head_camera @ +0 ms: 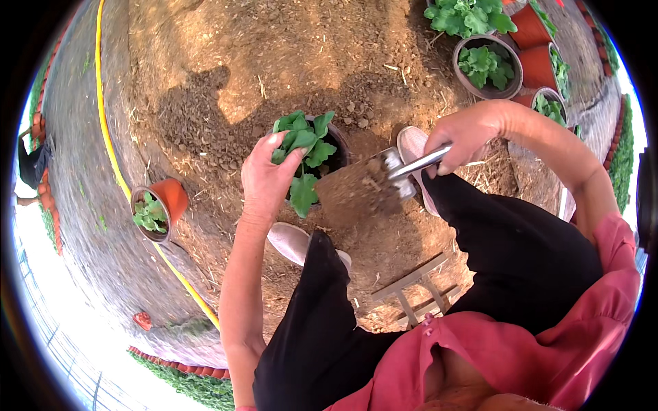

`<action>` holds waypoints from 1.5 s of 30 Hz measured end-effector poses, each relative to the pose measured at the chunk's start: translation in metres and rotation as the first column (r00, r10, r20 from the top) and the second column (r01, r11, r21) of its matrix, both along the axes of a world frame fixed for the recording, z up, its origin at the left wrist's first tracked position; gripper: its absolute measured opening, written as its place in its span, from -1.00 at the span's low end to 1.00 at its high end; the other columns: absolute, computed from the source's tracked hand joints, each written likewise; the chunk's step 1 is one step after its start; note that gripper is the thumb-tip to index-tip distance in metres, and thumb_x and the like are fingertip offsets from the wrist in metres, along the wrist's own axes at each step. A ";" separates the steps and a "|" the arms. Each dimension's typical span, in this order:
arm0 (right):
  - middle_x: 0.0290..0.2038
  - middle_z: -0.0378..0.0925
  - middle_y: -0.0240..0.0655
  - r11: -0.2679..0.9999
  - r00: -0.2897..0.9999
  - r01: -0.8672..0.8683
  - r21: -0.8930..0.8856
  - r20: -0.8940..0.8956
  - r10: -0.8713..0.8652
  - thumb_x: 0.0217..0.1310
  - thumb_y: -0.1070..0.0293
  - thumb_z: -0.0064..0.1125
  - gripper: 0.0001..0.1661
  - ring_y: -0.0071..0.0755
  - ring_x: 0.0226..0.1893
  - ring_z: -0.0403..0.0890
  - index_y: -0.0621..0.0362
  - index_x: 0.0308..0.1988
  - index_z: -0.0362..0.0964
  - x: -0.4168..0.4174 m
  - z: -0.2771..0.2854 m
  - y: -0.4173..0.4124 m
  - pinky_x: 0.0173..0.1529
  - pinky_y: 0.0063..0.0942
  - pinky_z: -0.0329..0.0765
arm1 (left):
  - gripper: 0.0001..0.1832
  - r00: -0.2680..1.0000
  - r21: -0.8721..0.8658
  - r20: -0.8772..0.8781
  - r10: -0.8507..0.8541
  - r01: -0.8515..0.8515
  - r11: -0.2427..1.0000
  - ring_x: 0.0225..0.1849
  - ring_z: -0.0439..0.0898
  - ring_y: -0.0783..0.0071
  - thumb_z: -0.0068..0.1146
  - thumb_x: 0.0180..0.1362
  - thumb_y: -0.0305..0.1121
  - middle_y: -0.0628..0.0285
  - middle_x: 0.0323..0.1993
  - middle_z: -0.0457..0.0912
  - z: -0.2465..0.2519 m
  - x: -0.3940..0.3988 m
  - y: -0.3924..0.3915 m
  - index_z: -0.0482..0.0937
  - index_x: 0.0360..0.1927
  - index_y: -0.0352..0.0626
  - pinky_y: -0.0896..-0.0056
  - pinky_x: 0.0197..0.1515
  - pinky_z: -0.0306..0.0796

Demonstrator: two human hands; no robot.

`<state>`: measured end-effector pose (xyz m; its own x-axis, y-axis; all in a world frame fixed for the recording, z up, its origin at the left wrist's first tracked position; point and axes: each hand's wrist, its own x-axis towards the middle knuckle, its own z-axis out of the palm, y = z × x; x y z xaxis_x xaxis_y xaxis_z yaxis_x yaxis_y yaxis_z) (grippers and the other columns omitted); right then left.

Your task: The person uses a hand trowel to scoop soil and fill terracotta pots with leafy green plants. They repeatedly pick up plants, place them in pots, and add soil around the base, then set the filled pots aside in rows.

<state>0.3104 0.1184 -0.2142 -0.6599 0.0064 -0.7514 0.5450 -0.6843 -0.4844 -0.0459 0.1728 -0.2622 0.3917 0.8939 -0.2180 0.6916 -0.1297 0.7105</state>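
Note:
With its thumb and fingers, my left hand [271,172] holds the leaves of a green plant [303,192] growing in a round pot [336,146] between my feet. My right hand [459,136] is closed around the metal handle of a small shovel [419,164]. The blade, blurred and covered with brown soil [360,190], points left with its tip at the pot's right rim. Leaves and my left hand hide much of the pot.
A potted plant in an orange pot [172,198] lies tilted at left by a yellow hose [107,128]. Several potted plants, one in a dark-rimmed pot [459,77], stand or lean at upper right. Loose soil [190,120] is heaped ahead. A wooden stool [411,280] is below me.

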 end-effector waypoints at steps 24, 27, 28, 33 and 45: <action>-0.69 0.17 -0.66 0.912 0.946 0.301 -0.280 -0.031 -0.322 0.27 0.30 0.22 -0.61 -0.84 -0.78 0.14 0.29 0.01 0.50 0.059 -0.041 -0.031 -0.77 -0.77 0.09 | -0.59 0.885 -0.149 0.352 0.304 -0.267 0.952 0.17 0.51 0.40 -0.05 0.43 -0.41 0.05 0.15 0.54 0.004 -0.050 -0.033 0.37 0.30 -0.27 0.38 0.20 0.41; -0.69 0.18 -0.65 0.895 0.902 0.425 -0.137 0.143 -0.407 0.21 0.29 0.28 -0.58 -0.83 -0.77 0.15 0.28 0.01 0.50 0.088 -0.042 -0.046 -0.76 -0.77 0.10 | -0.57 0.953 -0.168 0.126 0.277 -0.254 0.953 0.24 0.48 0.23 0.10 0.34 -0.40 -0.04 0.21 0.47 0.002 -0.070 -0.064 0.42 0.25 -0.24 0.26 0.23 0.39; -0.66 0.22 -0.63 0.886 0.883 0.454 -0.096 0.184 -0.432 0.18 0.31 0.27 -0.60 -0.82 -0.77 0.15 0.26 -0.02 0.50 0.097 -0.044 -0.049 -0.74 -0.75 0.09 | -0.53 0.986 -0.033 0.043 0.161 -0.159 0.987 0.26 0.45 0.15 0.17 0.27 -0.35 -0.07 0.23 0.44 -0.001 -0.073 -0.075 0.44 0.23 -0.22 0.19 0.25 0.37; -0.64 0.36 -0.48 0.898 0.823 0.069 0.435 0.484 -0.298 0.17 0.34 0.13 -0.67 -0.57 -0.67 0.37 0.18 -0.06 0.52 0.092 -0.074 -0.051 -0.58 -0.48 0.34 | -0.31 0.926 0.282 -0.348 -0.145 0.250 0.926 0.37 0.25 -0.18 0.48 -0.09 -0.09 -0.14 0.32 0.29 -0.018 -0.067 -0.120 0.52 0.13 -0.10 -0.13 0.30 0.24; -0.62 0.27 -0.52 0.855 0.771 0.379 0.353 0.391 -0.503 0.25 0.31 0.19 -0.78 -0.67 -0.72 0.19 0.10 -0.11 0.49 -0.006 -0.120 -0.015 -0.68 -0.59 0.10 | -0.53 0.919 0.397 -0.359 -0.166 0.311 0.863 0.31 0.35 -0.06 0.36 -0.19 -0.38 0.03 0.18 0.45 -0.013 -0.053 -0.080 0.60 -0.09 -0.06 -0.11 0.34 0.16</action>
<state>0.3044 0.1036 -0.3342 -0.1215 0.4307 -0.8943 0.4091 -0.7992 -0.4404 -0.0986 0.0933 -0.2757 0.5851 0.8104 0.0307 0.7679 -0.5657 0.3006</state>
